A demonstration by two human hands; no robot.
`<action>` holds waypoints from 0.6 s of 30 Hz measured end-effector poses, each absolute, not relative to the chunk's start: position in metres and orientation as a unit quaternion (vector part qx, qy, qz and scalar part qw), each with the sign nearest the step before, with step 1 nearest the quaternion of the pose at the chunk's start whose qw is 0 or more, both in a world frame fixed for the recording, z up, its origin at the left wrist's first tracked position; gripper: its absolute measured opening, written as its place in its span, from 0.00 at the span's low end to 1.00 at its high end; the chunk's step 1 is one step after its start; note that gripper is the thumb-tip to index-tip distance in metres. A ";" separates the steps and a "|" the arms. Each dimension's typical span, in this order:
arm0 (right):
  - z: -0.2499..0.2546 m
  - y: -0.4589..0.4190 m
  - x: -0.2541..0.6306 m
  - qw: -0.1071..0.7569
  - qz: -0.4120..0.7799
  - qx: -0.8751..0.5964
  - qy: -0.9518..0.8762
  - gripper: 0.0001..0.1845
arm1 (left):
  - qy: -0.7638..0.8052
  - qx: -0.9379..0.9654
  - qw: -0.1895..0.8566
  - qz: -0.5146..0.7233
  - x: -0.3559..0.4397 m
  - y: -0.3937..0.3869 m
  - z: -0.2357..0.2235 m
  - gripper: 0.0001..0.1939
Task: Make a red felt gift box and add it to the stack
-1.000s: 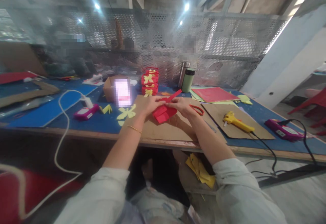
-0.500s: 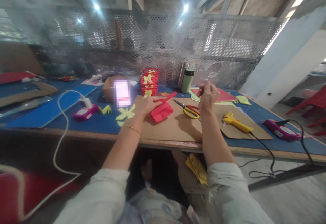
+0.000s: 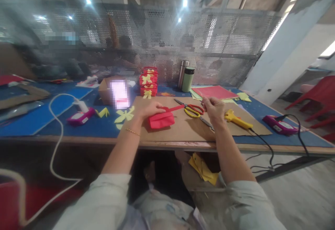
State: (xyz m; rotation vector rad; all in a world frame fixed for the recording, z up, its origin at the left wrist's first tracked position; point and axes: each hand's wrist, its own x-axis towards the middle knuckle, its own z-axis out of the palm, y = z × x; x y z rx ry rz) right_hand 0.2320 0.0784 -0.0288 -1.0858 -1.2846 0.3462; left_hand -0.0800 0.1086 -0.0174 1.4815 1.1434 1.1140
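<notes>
Head view: boxy red piece [image 3: 161, 121] with one narrow strip [image 3: 176, 108].

Small bright red box of folded, felt-like sheet [image 3: 161, 120], with a slim strip of the same red [image 3: 176, 108].
The box sits squat over the left part of the flat brown cardboard sheet [image 3: 180, 130], broad panel facing the sheet's front edge, its back left corner held in the left hand's fingers [image 3: 159, 108]; the strip runs from the box's back towards the sheet's right side, tilted slightly upward, its tip free.
</notes>
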 end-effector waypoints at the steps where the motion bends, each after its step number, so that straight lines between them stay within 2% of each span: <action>1: -0.033 0.078 0.228 0.632 0.153 -0.479 -0.590 0.22 | 0.466 0.641 0.458 0.402 -0.079 0.107 -0.016 0.09; 4: -0.041 0.078 0.210 0.560 0.102 -0.456 -0.684 0.15 | 0.443 0.744 0.424 0.263 -0.076 0.099 -0.008 0.11; 8: -0.043 0.073 0.189 0.468 -0.007 -0.412 -0.781 0.14 | 0.430 0.781 0.393 0.227 -0.070 0.092 -0.002 0.13; 12: -0.041 0.069 0.205 0.451 -0.066 -0.440 -0.773 0.15 | 0.447 0.797 0.359 0.191 -0.068 0.091 -0.002 0.16; 18: -0.039 0.040 0.289 0.430 -0.146 -0.563 -0.690 0.14 | 0.454 0.837 0.286 0.106 -0.071 0.095 0.002 0.13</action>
